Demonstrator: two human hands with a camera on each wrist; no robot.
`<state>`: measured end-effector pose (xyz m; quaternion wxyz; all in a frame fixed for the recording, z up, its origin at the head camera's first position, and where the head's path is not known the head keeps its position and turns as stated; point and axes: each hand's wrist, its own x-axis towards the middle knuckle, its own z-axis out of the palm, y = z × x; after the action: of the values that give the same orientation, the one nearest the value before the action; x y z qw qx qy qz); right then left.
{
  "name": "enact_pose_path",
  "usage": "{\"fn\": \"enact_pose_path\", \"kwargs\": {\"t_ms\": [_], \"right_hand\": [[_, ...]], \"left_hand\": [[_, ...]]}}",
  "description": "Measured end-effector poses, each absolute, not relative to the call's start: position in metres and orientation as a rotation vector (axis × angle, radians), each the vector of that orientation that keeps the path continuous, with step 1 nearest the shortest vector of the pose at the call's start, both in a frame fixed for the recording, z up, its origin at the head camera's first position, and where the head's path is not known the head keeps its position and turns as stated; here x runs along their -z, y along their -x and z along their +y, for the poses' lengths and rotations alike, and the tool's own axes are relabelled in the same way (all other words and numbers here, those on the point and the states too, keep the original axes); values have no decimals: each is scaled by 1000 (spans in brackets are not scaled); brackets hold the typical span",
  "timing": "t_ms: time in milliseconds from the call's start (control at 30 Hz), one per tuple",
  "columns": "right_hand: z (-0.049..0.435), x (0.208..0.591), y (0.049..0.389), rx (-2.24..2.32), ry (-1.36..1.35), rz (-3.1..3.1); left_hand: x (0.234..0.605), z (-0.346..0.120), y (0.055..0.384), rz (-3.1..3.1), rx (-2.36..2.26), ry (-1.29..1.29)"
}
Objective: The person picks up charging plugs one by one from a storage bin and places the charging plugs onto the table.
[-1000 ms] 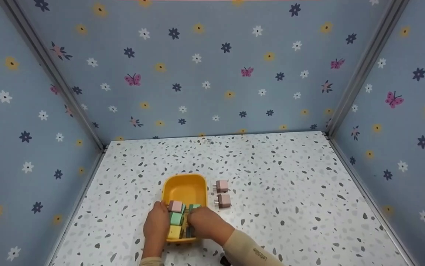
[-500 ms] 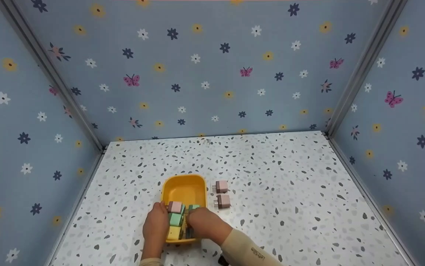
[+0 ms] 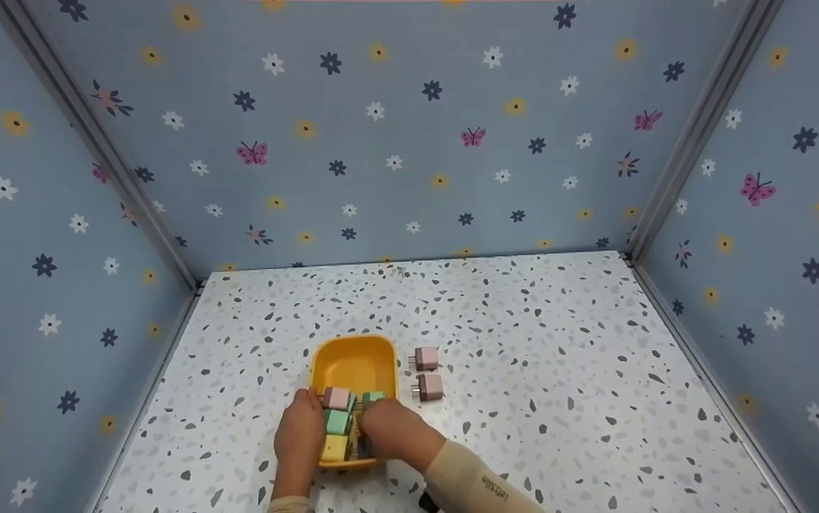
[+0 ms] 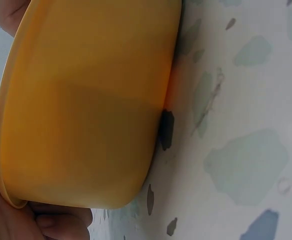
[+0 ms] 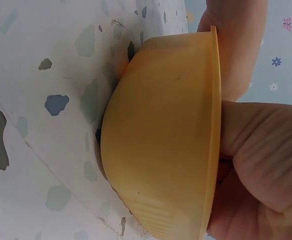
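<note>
A yellow plastic bin (image 3: 354, 363) stands on the speckled table, with several plug-in charger blocks in its near half. Down the bin's left side run a pink charger (image 3: 337, 397), a mint green charger (image 3: 338, 422) and a yellow charger (image 3: 335, 448). My left hand (image 3: 300, 427) grips the bin's left rim; in the left wrist view its fingers (image 4: 63, 226) curl against the outer wall. Over the right rim reaches my right hand (image 3: 395, 431), its fingertips hidden inside the bin. Just beyond it shows another green charger (image 3: 374, 395); whether the hand holds one is hidden.
Two pink chargers (image 3: 429, 387) lie right of the bin, prongs pointing left. A small dark object (image 3: 429, 502) shows partly beside the right sleeve. Flower-patterned panels (image 3: 409, 142) enclose the table at the back and sides.
</note>
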<state>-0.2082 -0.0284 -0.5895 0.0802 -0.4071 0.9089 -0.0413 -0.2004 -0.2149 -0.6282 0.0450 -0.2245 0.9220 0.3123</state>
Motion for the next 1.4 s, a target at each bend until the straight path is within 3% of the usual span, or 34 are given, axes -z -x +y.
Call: {"fn": "enact_pose_path", "kwargs": {"t_ms": [1400], "right_hand": [[-35, 589, 208, 137, 1131, 2655]], "left_hand": [[630, -214, 195, 2853, -1050, 672]]}}
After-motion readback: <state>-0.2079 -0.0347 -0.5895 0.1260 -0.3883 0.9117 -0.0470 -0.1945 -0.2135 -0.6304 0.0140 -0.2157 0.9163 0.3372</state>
